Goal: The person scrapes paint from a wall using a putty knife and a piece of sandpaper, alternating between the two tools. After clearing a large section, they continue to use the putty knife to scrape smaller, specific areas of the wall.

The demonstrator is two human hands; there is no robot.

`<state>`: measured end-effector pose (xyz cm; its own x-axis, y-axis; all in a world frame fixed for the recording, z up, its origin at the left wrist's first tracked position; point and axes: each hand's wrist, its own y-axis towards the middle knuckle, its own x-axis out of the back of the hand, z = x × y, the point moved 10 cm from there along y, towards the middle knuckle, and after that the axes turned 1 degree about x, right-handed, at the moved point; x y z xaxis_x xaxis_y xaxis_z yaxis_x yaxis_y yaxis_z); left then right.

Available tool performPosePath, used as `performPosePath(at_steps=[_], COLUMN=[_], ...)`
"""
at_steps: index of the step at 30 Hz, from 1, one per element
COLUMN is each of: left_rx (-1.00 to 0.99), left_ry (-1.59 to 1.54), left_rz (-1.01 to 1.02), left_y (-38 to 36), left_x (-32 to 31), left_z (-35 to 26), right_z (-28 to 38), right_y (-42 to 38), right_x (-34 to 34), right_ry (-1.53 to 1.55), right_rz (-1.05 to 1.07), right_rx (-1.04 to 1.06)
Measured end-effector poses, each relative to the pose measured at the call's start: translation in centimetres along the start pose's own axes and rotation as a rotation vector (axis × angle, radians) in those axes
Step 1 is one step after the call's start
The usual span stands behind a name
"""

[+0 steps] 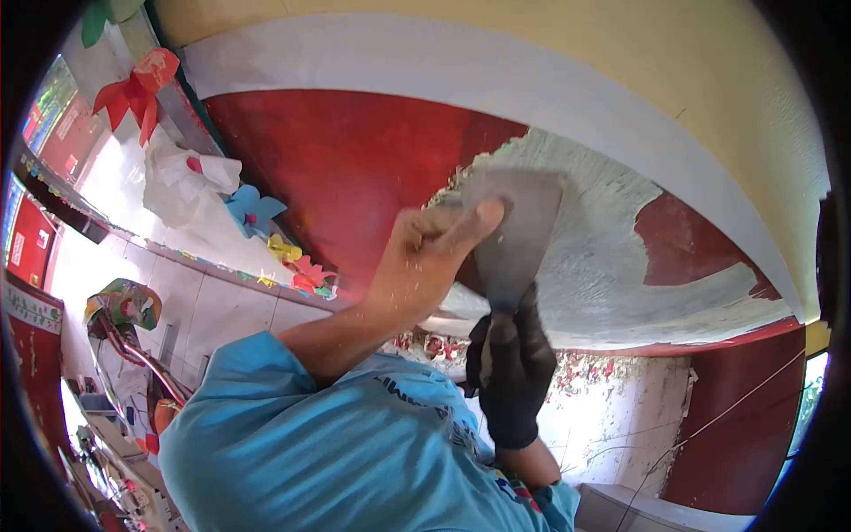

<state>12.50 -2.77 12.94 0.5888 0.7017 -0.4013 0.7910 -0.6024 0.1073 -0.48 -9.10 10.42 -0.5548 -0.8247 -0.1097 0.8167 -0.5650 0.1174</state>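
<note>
A wide putty knife point(519, 230) is raised in front of a red wall panel, its grey blade pointing up. My right hand point(514, 386), in a black glove, is closed around its handle. My bare left hand point(434, 244) has its thumb pressed on the blade's left side; the other fingers are curled, their tips partly hidden. Behind the blade, the panel point(337, 160) is glossy red on the left. Rough grey-white scraped patches point(603, 239) lie to the right, with a red patch point(687, 239) among them. The blade is slightly blurred.
A pale border point(425, 53) curves above the panel, under a yellow wall point(674, 53). Paper flowers, including a red one point(137, 93) and a blue one point(254, 211), hang at the left. Thin cables point(709, 417) cross the lower right. Peeling paint marks a white wall point(629, 408).
</note>
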Motion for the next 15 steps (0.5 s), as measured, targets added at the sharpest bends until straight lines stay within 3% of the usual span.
performPosePath(at_steps=[4,6,9,15], left_rx=[-0.065,0.028,-0.018,-0.037], left_ry=[0.075,0.116,-0.011,0.032], left_rz=[-0.044,-0.035,-0.002,-0.01], left_y=[0.3,-0.2,0.2,0.0], left_x=[1.2,1.4,0.1,1.4], left_z=[0.9,2.0,-0.3,1.9], right_z=[-0.5,-1.0,-0.1,-1.0], right_y=[-0.1,-0.5,0.1,-0.7], right_x=[-0.3,-0.2,-0.3,-0.3], right_ry=[-0.004,-0.005,0.033,0.022], right_rz=[0.029,0.004,-0.009,-0.015], right_rx=[0.005,-0.022,-0.022,-0.029])
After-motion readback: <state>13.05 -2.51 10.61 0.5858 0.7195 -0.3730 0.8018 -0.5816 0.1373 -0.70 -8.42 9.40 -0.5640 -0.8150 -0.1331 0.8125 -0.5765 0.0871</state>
